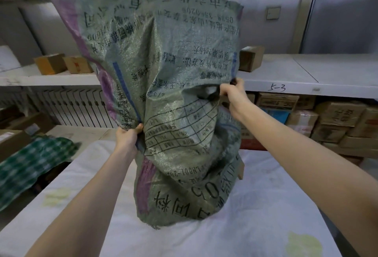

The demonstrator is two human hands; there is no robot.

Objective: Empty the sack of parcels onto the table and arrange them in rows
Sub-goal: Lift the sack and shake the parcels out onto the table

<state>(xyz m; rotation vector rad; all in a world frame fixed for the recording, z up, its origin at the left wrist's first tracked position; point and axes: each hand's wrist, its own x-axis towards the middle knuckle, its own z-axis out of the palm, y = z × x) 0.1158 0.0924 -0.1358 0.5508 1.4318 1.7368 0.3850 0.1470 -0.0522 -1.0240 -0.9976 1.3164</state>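
Sack [173, 68] upside down, print inverted, mouth end down on bench [266, 205], closed end held high. My left grip [127, 137] pinching fabric at sack's left edge. Right grip [232, 91] clenched on bunched fabric, higher up on right side. Lower part bulges, so I judge most parcels inside or under mouth. One brown parcel corner [241, 170] peeks out at right, touching sack. Emptying underway, not finished. No rows on bench yet, arranging all left. Shelf boxes [335, 117] behind, not involved.
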